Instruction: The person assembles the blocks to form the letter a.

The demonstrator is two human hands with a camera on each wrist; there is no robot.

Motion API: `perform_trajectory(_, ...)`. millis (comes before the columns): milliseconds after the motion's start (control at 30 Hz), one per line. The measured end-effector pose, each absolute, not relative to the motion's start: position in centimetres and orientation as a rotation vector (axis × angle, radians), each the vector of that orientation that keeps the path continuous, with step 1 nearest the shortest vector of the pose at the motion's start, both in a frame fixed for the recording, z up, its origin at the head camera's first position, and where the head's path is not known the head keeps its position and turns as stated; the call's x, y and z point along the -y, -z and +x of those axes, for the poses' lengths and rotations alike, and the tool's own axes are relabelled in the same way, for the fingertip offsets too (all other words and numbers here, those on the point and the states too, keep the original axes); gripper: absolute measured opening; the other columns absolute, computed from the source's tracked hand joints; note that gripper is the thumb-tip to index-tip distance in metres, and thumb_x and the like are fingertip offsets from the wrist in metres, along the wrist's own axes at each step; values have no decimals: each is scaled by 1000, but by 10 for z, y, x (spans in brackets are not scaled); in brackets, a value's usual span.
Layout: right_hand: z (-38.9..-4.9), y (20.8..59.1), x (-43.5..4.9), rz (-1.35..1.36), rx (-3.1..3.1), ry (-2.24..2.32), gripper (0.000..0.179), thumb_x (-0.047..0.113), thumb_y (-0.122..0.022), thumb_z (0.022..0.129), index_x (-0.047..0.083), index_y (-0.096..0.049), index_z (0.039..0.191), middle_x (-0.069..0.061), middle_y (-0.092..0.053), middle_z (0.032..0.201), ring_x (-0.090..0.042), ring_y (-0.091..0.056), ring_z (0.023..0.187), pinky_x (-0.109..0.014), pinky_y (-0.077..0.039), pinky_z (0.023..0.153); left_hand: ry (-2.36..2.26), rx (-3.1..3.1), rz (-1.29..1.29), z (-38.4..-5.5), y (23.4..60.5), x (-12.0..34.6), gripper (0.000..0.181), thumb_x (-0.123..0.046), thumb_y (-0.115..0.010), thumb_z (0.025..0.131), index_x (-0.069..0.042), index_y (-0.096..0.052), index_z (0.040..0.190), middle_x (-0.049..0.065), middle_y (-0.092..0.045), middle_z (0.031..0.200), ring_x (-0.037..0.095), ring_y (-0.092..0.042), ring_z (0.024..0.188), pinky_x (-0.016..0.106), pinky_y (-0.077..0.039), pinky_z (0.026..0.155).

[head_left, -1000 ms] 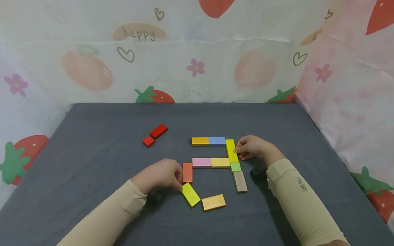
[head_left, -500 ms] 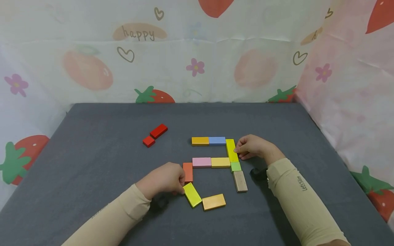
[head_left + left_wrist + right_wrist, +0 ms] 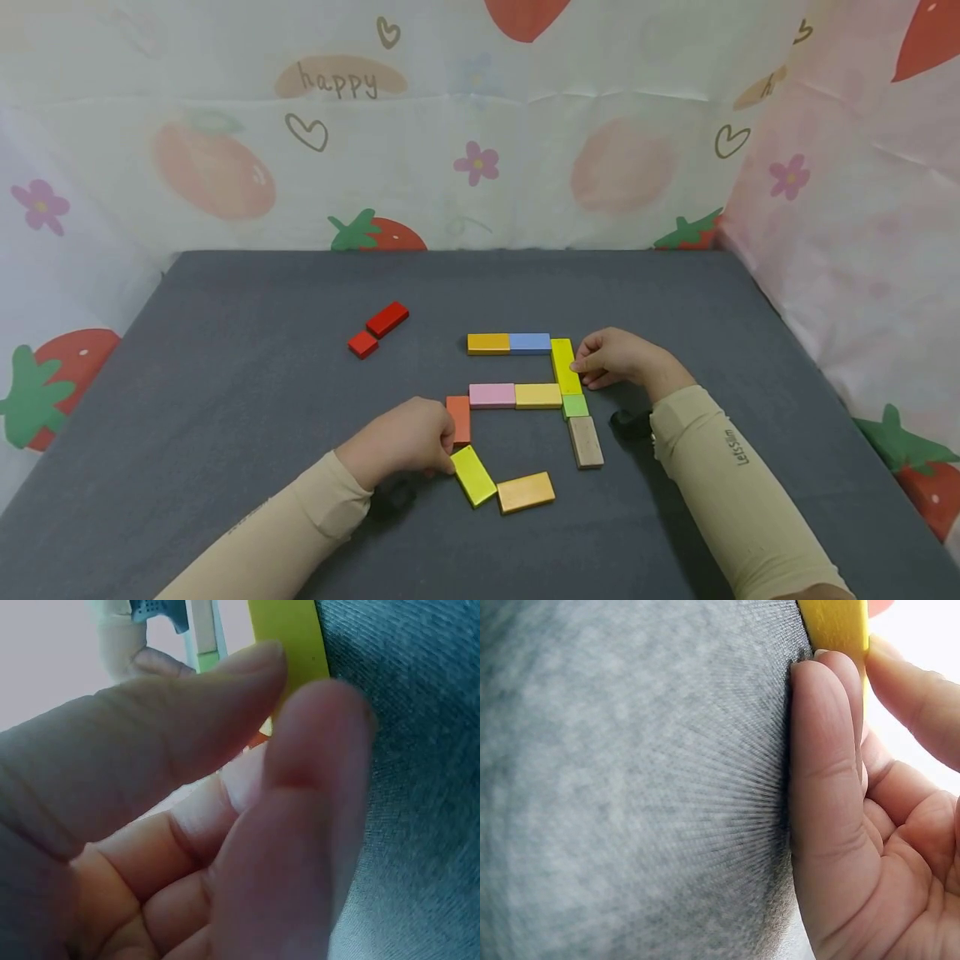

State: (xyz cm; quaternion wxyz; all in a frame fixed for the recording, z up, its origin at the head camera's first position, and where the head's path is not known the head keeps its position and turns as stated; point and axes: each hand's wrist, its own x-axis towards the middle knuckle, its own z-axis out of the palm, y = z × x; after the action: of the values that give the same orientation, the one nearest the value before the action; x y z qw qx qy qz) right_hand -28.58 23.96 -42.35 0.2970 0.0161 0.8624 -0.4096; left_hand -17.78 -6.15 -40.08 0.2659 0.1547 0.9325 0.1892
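With thumb and index finger, my left hand (image 3: 405, 437) pinches the near-left corner of a bright yellow wooden block (image 3: 475, 477), which lies slanted on the table. In the left wrist view the yellow block (image 3: 300, 637) shows just past those two fingertips. The block's lower right corner meets a light wood-coloured block (image 3: 527, 492), and an orange-red block (image 3: 458, 419) lies just beyond it. At the right, my right hand (image 3: 618, 358) rests beside a long yellow block (image 3: 562, 362). Its fairly straight fingers and thumb touch the block's side, as the right wrist view shows.
A top row has an orange-yellow block (image 3: 488, 344) and a blue block (image 3: 529, 343). Below lie a pink block (image 3: 492, 396), a pale yellow block (image 3: 537, 397), a green block (image 3: 574, 406) and a greyish wooden block (image 3: 586, 442). Two red blocks (image 3: 387, 320) lie apart, back left.
My left hand has moved a little right and nearer, sliding the slanted yellow block rightward. The light wood-coloured block has shifted slightly right with it. My right hand has stayed in place.
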Motion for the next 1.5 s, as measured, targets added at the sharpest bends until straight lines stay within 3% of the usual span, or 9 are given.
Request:
perform_trajectory(133,-286,423,-240,31,-2287,1095,15,17,-67,92,5,-60,85,-4,-56,76,-16,-57,68,-26,-56,69,-516,-2572,490,-177,399,60,24,-20,-81,78,-17,-60,66,-2,-54,61,13,-51,59,25,-40,55)
perform_trajectory(267,-285,423,-241,17,-2283,1104,15,17,-67,92,5,-60,85,-3,-56,76,-16,-56,68,-27,-56,69,-496,-2603,756,-173,398,53,18,-23,-82,77,-18,-65,80,-5,-55,71,10,-49,67,25,-42,61)
perform_trajectory(400,-285,423,-241,11,-2278,1110,15,16,-66,92,5,-60,85,-4,-56,76,-16,-56,68,-27,-56,70,-322,-2562,1056,-167,401,46,30,-30,-85,74,-22,-71,98,-6,-54,84,7,-48,75,21,-43,66)
perform_trajectory(533,-285,424,-242,22,-2279,1108,15,16,-67,92,5,-60,85,-4,-56,76,-16,-56,68,-27,-56,70,-188,-2532,1184,-164,405,42,36,-34,-87,71,-26,-73,103,-7,-55,89,7,-45,80,19,-41,68)
perform_trajectory(967,-288,427,-242,20,-2279,1103,15,17,-67,92,6,-60,85,-4,-56,77,-16,-57,69,-27,-56,70,-197,-2500,1224,-164,407,35,36,-40,-85,73,-27,-72,104,-9,-58,89,7,-44,80,19,-37,67)
perform_trajectory(1200,-286,425,-243,17,-2270,1112,15,17,-66,93,5,-60,85,-4,-56,78,-17,-56,69,-27,-56,70,-159,-2547,1235,-161,412,22,31,-53,-77,77,-28,-70,93,-11,-53,82,7,-42,77,21,-34,62)
perform_trajectory(1500,-286,426,-242,27,-2284,1114,14,16,-66,93,5,-60,86,-4,-57,79,-17,-57,69,-28,-57,70,-132,-2571,1235,-157,413,11,25,-49,-77,78,-28,-66,85,-12,-51,78,7,-42,75,22,-34,61)
